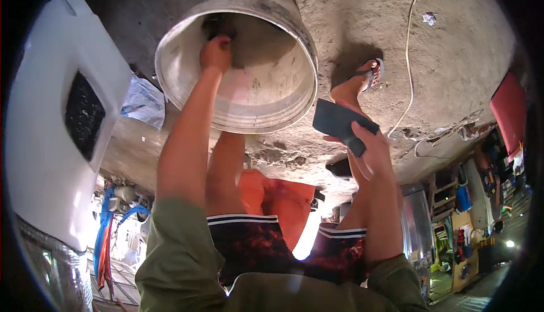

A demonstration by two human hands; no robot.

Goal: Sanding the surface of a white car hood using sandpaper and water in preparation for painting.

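Observation:
A large whitish round bucket (260, 94), scuffed and stained, lies tilted with its mouth facing me. My left hand (216, 55) reaches inside it, fingers curled next to a dark patch on the wall; what they hold, if anything, is hidden. A grey-brown area (263, 40) covers part of the bucket's inside; I cannot tell whether it is residue or shadow. Outside the bucket's right rim, my right hand (369, 145) grips a flat dark grey rectangular piece (343, 124) between thumb and fingers. Its material is not clear.
Rough concrete floor (453, 57) surrounds the bucket. A pale cable (409, 68) runs along the right, near a crumpled scrap (429, 18). My sandalled foot (371, 74) is beside the bucket. At left stand a white panel (51, 125) and a bluish plastic sheet (143, 101); an orange-red seat (289, 204) is beneath me.

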